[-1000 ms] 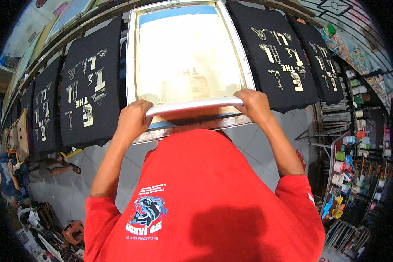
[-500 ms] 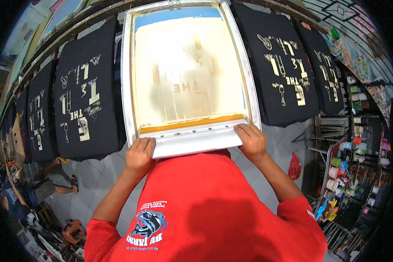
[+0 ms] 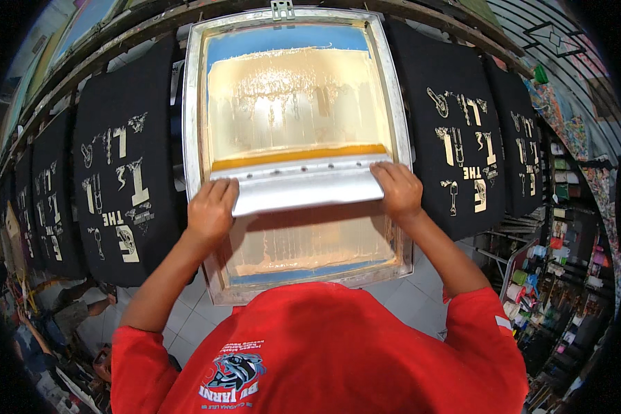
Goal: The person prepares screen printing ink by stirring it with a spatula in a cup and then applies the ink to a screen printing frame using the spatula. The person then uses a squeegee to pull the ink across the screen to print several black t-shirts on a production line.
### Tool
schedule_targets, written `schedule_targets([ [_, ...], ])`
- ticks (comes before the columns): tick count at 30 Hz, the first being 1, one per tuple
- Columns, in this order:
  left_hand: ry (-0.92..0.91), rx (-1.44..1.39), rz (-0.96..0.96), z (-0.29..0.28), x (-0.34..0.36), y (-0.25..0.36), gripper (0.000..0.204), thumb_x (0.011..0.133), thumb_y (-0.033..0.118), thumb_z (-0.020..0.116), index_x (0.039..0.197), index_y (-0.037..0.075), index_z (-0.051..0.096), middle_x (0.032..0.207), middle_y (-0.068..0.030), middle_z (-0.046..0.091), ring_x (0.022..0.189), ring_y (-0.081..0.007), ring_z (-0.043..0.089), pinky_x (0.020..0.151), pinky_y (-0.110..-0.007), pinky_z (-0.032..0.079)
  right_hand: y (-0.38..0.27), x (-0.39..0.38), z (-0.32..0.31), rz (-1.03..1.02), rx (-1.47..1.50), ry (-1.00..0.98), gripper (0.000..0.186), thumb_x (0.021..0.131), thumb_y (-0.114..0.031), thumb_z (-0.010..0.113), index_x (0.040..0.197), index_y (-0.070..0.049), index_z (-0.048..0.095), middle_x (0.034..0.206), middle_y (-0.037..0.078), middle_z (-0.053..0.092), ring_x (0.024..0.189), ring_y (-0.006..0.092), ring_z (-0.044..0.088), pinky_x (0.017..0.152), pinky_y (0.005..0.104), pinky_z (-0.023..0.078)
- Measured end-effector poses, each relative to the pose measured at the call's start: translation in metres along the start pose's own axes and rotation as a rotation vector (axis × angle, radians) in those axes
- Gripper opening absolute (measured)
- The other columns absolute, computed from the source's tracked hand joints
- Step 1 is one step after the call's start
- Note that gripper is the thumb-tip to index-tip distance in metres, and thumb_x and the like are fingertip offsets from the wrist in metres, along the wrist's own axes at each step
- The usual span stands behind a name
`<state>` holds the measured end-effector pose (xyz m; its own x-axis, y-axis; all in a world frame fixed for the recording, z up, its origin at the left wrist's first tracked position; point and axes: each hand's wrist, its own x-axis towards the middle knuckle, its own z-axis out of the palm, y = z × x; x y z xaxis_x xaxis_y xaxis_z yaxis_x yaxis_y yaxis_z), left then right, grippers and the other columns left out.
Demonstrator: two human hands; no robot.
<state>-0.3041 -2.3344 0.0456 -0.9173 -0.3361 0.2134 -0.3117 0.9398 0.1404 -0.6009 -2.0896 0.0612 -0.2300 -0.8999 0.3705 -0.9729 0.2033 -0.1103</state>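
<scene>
A wide silver squeegee (image 3: 307, 188) with an amber blade (image 3: 300, 156) lies across a screen-printing frame (image 3: 192, 131). My left hand (image 3: 212, 208) is closed on the squeegee's left end, my right hand (image 3: 399, 190) on its right end. Cream ink (image 3: 283, 79) coats the mesh beyond the blade, with drips and streaks in it. On the near side, a thinner streaked coat of ink (image 3: 310, 241) shows. Blue borders the mesh at the far and near ends. Whatever lies under the screen is hidden.
Black printed shirts (image 3: 124, 179) lie on boards to the left, and another black shirt (image 3: 455, 138) lies close on the right. A metal hinge (image 3: 281, 10) tops the frame's far edge. Shelves crowded with containers (image 3: 531, 276) stand at right. A person's leg (image 3: 93, 303) shows at lower left.
Both hands have pushed the squeegee away from me, from the near end to about the middle of the screen. Streaked mesh now shows behind it. The view has shifted too.
</scene>
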Motion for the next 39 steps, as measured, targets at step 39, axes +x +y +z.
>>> schedule_targets([
  [39, -0.181, -0.323, -0.152, -0.095, -0.125, 0.104, 0.039, 0.063, 0.003, 0.072, 0.101, 0.002, 0.064, 0.097, -0.017, 0.065, 0.092, -0.036, 0.062, 0.082, -0.044, 0.051, -0.092, -0.115, -0.118, 0.122, 0.142, -0.256, 0.036, 0.059, -0.009, 0.076, 0.094, -0.007, 0.067, 0.09, 0.011, 0.068, 0.083, 0.0312, 0.065, 0.071, 0.0411, 0.052],
])
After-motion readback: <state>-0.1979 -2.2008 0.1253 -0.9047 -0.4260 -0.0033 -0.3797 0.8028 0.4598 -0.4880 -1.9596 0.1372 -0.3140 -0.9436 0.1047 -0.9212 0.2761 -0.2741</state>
